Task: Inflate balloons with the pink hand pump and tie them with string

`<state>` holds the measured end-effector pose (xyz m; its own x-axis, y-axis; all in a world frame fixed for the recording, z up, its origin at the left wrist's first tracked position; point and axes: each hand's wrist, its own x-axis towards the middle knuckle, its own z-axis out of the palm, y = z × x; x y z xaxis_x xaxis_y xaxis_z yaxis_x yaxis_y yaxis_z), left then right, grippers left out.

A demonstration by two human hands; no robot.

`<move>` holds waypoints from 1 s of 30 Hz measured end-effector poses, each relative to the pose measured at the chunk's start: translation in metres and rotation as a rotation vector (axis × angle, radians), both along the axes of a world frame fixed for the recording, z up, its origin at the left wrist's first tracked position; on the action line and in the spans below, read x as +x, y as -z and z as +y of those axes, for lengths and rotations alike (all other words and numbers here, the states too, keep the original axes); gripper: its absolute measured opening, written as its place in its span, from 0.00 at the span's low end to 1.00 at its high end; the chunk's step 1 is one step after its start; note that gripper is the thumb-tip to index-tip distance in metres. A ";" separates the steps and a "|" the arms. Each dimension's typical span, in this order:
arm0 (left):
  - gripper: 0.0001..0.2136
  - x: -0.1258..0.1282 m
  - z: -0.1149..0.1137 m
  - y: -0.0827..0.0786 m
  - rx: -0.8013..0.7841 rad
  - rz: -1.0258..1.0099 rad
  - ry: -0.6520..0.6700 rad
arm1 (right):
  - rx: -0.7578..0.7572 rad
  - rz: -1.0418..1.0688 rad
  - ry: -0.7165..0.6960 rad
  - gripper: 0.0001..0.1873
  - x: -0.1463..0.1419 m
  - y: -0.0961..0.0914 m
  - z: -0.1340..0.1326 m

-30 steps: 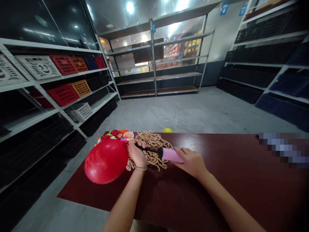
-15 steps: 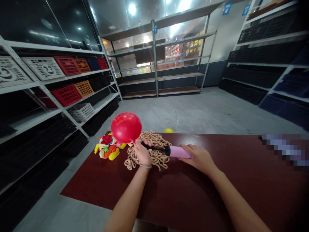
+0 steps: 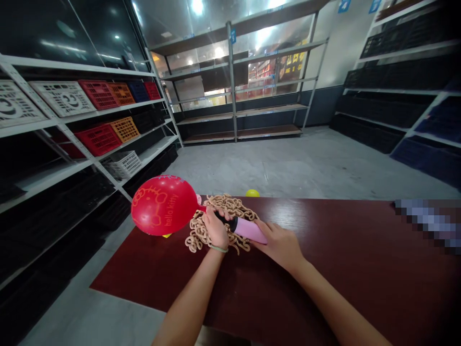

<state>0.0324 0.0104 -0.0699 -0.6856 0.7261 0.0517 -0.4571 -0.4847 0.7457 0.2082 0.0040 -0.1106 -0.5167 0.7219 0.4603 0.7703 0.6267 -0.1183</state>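
A partly inflated red balloon (image 3: 163, 206) with a "hello kitty" print points out to the left, its neck at my left hand (image 3: 216, 228). That hand is closed around the balloon's neck and the black end of a hand pump. My right hand (image 3: 279, 242) grips the pink barrel of the balloon pump (image 3: 248, 230), which slants down to the right. Beneath the pump and my left hand lies a tangled heap of beige rope (image 3: 236, 209). The red balloon mostly covers a pile of limp balloons; a yellow scrap (image 3: 166, 236) shows below it.
The dark red table (image 3: 288, 298) carries a pixelated item (image 3: 428, 223) at its far right. A yellow balloon (image 3: 252, 193) shows beyond the far edge. Shelves with crates (image 3: 99, 137) stand left, a metal rack (image 3: 234, 96) behind, and dark crates (image 3: 389, 113) right.
The red balloon has grown and swung left and slightly down, now covering the limp balloons. My right hand has moved left, pushing the pink barrel closer to my left hand.
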 end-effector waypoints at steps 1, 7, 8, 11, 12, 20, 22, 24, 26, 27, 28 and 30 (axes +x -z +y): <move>0.08 -0.001 0.000 0.000 -0.009 0.000 0.000 | -0.003 -0.013 -0.008 0.27 0.003 0.001 0.004; 0.07 -0.015 0.003 -0.004 0.034 -0.024 -0.045 | 0.048 -0.102 0.030 0.25 0.039 0.001 0.031; 0.07 -0.019 0.003 -0.006 0.052 -0.023 -0.061 | 0.060 -0.115 0.040 0.25 0.046 0.000 0.034; 0.05 -0.033 0.002 -0.009 0.075 -0.023 -0.112 | 0.066 -0.124 0.068 0.24 0.059 -0.002 0.042; 0.05 -0.037 0.002 -0.010 0.073 -0.026 -0.132 | 0.060 -0.120 0.073 0.24 0.059 -0.002 0.043; 0.07 -0.012 0.005 -0.005 0.012 -0.037 -0.046 | 0.044 -0.012 0.094 0.29 0.013 -0.004 0.006; 0.08 -0.002 0.005 -0.001 -0.012 -0.025 0.004 | 0.017 0.025 0.106 0.30 0.006 -0.002 0.000; 0.09 0.002 0.004 0.002 -0.013 -0.012 0.029 | -0.006 0.039 0.096 0.28 0.005 0.000 0.001; 0.10 -0.001 0.004 0.004 -0.003 0.009 0.032 | -0.017 0.034 0.068 0.26 0.009 0.003 0.006; 0.10 -0.004 0.005 0.005 0.001 0.015 0.029 | -0.018 0.029 0.057 0.25 0.013 0.004 0.009; 0.09 -0.008 0.005 0.004 0.003 0.015 0.021 | -0.016 0.019 0.048 0.24 0.018 0.005 0.013; 0.09 -0.016 0.007 0.003 0.005 -0.003 -0.015 | -0.001 -0.010 0.035 0.23 0.029 0.005 0.022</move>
<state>0.0159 0.0169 -0.0728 -0.6968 0.7153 0.0530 -0.4518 -0.4952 0.7420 0.2375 0.0257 -0.1151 -0.4960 0.7400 0.4542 0.7928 0.5994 -0.1107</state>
